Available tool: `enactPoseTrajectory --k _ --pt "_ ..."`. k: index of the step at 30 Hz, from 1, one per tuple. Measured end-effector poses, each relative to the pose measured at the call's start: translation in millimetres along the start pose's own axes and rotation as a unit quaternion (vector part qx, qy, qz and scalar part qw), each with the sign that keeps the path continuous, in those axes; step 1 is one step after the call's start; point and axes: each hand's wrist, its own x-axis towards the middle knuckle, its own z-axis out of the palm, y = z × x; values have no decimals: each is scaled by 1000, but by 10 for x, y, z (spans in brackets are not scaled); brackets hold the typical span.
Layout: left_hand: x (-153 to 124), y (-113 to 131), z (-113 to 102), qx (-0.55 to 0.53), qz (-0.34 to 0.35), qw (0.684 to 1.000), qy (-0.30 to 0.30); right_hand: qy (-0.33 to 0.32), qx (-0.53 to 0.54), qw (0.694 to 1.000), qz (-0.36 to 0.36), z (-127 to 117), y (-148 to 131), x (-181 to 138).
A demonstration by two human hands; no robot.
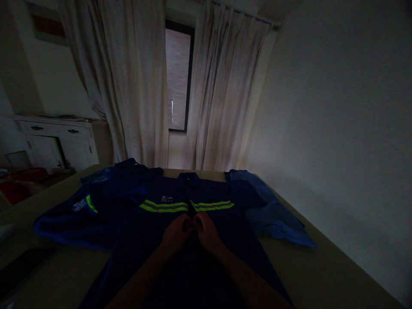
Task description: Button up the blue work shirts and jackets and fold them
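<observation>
A dark blue work shirt (209,193) lies spread out in front of me, collar away from me, with yellow-green reflective bands across its chest and a small pale print on one side. At its front opening, just below the bands, my left hand (178,227) and my right hand (206,229) meet. Both have their fingers bent and pinched on the shirt's front edges. The light is dim, so any button or fastener between the fingertips is hidden.
More dark blue clothing (93,210) with a yellow-green strip is heaped at the left. Blue jeans (273,210) lie at the right, near the wall. A dark flat object (24,266) rests at the lower left. Beyond stand a white cabinet (77,141) and curtains (138,86).
</observation>
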Motion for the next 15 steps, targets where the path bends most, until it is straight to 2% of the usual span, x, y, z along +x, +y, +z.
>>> enactPoseTrajectory --k 4,9,15 --pt "2 -14 8 -29 27 999 23 6 14 1000 -10 -12 7 23" --pt "-3 15 48 2 43 998 43 5 20 1000 -2 -50 -56 21" --pt "-8 36 40 35 38 998 28 -2 7 1000 -10 -41 -57 8"
